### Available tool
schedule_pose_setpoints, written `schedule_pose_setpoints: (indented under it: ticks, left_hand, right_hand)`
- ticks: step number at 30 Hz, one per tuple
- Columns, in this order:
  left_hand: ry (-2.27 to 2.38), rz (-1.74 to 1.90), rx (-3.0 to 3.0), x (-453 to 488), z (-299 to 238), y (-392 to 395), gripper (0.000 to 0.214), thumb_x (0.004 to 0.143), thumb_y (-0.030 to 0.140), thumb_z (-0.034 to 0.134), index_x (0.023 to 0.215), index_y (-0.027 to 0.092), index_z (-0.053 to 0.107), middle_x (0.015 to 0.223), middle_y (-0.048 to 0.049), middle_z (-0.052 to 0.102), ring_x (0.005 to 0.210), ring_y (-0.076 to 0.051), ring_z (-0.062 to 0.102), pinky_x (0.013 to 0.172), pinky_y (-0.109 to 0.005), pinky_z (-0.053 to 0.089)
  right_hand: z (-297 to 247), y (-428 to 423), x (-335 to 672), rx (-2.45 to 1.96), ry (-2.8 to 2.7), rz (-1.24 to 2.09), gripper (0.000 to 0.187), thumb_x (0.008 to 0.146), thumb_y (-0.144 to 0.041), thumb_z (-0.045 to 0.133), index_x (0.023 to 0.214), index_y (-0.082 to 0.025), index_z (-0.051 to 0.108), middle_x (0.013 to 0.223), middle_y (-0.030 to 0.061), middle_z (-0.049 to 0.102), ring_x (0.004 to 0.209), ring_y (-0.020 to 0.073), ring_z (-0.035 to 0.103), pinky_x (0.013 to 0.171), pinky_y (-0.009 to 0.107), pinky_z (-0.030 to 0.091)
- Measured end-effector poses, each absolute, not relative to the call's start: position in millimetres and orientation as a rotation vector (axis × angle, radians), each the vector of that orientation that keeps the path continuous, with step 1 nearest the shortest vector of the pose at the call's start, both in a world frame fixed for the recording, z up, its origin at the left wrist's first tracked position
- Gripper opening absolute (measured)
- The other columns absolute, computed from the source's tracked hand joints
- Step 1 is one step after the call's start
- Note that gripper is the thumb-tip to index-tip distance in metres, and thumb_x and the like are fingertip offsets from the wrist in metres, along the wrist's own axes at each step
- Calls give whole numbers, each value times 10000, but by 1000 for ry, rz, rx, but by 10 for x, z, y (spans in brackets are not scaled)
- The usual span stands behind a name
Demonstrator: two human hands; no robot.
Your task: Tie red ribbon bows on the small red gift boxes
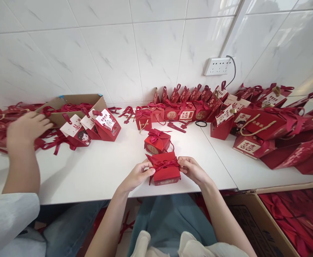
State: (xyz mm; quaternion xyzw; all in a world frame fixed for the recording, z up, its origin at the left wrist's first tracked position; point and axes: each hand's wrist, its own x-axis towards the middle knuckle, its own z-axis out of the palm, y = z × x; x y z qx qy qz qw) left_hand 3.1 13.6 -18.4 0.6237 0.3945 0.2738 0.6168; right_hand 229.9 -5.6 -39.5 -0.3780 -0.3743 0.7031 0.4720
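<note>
co-worker's hand (29, 129) by the carton (56, 120), left, grip unclear | left hand (138, 175): fingers pinching the ribbon (165, 164) | red box (167, 178) at the worktop's (92, 175) near edge, bow up, prob for easy reach | right hand (194, 170): fingers pinching ribbon too, guessing that keeps it taut

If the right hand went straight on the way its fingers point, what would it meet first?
Beyond the ribbon that the right hand appears to pinch, probably the right side of the red box; exact depth is unclear from this one view.
</note>
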Motion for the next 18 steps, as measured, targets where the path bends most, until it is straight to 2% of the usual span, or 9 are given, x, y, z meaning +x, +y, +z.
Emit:
schedule_pose_setpoints:
  ticks: [4, 14, 18]
  left_hand:
    - [845, 611, 1439, 21, -196, 167, 296, 781, 427, 559, 657, 167, 488, 891, -33, 535, 851, -166, 487, 792, -272, 392]
    - [801, 653, 1369, 27, -401, 201, 328, 760, 424, 556, 607, 179, 401, 716, 14, 428, 675, -118, 428, 649, -246, 380]
    - [836, 684, 1382, 53, -372, 184, 285, 770, 389, 549, 618, 175, 437, 756, 11, 443, 721, -122, 453, 686, -245, 388]
  right_hand:
    - [-450, -44, 2304, -905, -907, 1718, 327, 692, -294, 628, 522, -175, 376, 493, -81, 266, 450, 44, 186, 469, 239, 112]
    - [-576, -67, 2282, -896, -962, 1678, 361, 687, -367, 610, 520, -198, 337, 441, -101, 205, 423, 44, 123, 452, 240, 97]
    - [-574, -86, 2330, -934, -1038, 1635, 366, 709, -404, 595, 523, -201, 354, 431, -92, 240, 418, 53, 167, 457, 240, 144]
